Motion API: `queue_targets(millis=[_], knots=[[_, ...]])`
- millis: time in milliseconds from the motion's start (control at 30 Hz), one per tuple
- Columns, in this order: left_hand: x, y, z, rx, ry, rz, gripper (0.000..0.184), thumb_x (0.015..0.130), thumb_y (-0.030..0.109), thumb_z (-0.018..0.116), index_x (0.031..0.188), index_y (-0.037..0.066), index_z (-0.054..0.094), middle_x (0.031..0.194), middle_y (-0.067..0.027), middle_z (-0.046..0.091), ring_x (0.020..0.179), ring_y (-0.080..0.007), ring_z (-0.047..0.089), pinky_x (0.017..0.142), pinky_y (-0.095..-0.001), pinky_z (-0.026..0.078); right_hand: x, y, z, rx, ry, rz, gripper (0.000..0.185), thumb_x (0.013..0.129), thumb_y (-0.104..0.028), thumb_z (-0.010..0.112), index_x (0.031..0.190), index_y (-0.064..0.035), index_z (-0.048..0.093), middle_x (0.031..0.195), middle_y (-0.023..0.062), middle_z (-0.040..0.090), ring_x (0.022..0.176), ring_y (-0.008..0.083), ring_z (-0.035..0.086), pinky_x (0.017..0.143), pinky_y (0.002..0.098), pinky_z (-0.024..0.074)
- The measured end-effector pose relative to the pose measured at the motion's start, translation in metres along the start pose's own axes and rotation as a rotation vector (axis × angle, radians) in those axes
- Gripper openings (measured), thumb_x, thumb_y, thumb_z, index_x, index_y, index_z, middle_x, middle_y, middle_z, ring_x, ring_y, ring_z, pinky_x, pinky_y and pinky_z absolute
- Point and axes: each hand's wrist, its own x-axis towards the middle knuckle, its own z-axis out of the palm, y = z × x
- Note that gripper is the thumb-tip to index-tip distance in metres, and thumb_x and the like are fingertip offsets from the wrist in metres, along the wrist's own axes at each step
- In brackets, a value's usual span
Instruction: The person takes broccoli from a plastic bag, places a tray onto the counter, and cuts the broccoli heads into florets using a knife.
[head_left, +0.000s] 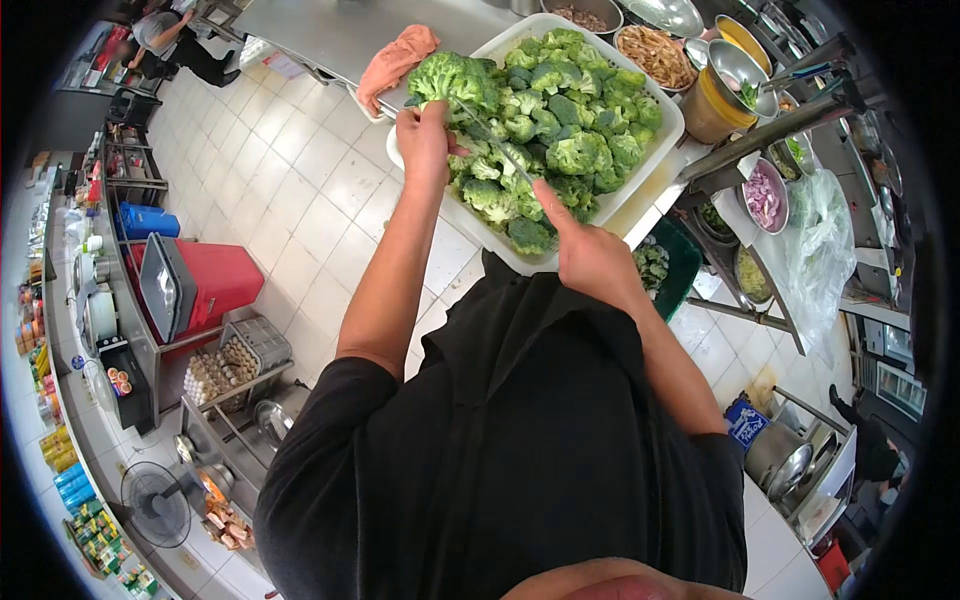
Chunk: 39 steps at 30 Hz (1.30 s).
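Observation:
My left hand (427,145) is closed around the stem of a large broccoli head (452,80), held up over the left rim of a white tray (668,135). In my right hand (597,258) is a knife (503,150), its handle hidden in my fist and my index finger stretched along it. The blade slants up and left, its tip end close to the held broccoli; whether it touches the stem I cannot tell. Cut broccoli florets (580,150) fill the tray beneath both hands.
A pinkish-orange cloth (398,62) lies on the steel counter (305,30) left of the tray. Bowls of shredded food (655,57) and chopped purple onion (763,198) stand to the right. A green bin (677,262) holding broccoli pieces is below the tray. Another person (165,40) stands far left.

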Motion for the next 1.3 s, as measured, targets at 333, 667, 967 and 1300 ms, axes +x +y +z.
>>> queue_targets(millis=[333, 667, 967, 1300], knots=[[0.014, 0.002, -0.001, -0.091, -0.049, -0.06, 0.035, 0.092, 0.023, 0.069, 0.105, -0.003, 0.049, 0.075, -0.0077, 0.053, 0.052, -0.0141, 0.053, 0.041, -0.0339, 0.055, 0.017, 0.005, 0.011, 0.017, 0.075, -0.045, 0.078, 0.097, -0.006, 0.05, 0.166, -0.0293, 0.025, 0.072, 0.0269, 0.063, 0.07, 0.0455, 0.064, 0.069, 0.0552, 0.0494], [0.001, 0.006, 0.014, 0.053, -0.011, 0.067, 0.034, 0.09, 0.017, 0.071, 0.103, 0.002, 0.044, 0.08, -0.008, 0.055, 0.055, -0.0144, 0.056, 0.044, -0.0346, 0.057, -0.035, 0.031, -0.021, 0.361, 0.225, 0.144, 0.065, 0.102, -0.014, 0.05, 0.163, -0.0297, 0.034, 0.08, 0.0312, 0.064, 0.071, 0.0456, 0.065, 0.075, 0.0488, 0.0529], [0.003, -0.01, 0.012, 0.208, -0.092, 0.26, 0.037, 0.089, 0.017, 0.072, 0.104, 0.002, 0.043, 0.071, -0.0078, 0.058, 0.054, -0.0157, 0.06, 0.047, -0.0322, 0.053, -0.048, 0.03, -0.006, 0.099, 0.262, 0.039, 0.071, 0.098, -0.01, 0.05, 0.163, -0.0328, 0.033, 0.077, 0.0267, 0.066, 0.074, 0.0455, 0.068, 0.072, 0.0533, 0.0533], [0.006, -0.019, 0.009, 0.444, -0.057, 0.463, 0.035, 0.084, 0.018, 0.075, 0.101, 0.003, 0.049, 0.073, -0.0061, 0.057, 0.059, -0.0144, 0.054, 0.054, -0.0335, 0.048, -0.018, 0.001, -0.026, -0.169, 0.08, 0.079, 0.082, 0.094, -0.009, 0.05, 0.166, -0.0369, 0.022, 0.082, 0.023, 0.07, 0.078, 0.0448, 0.07, 0.074, 0.0579, 0.0541]])
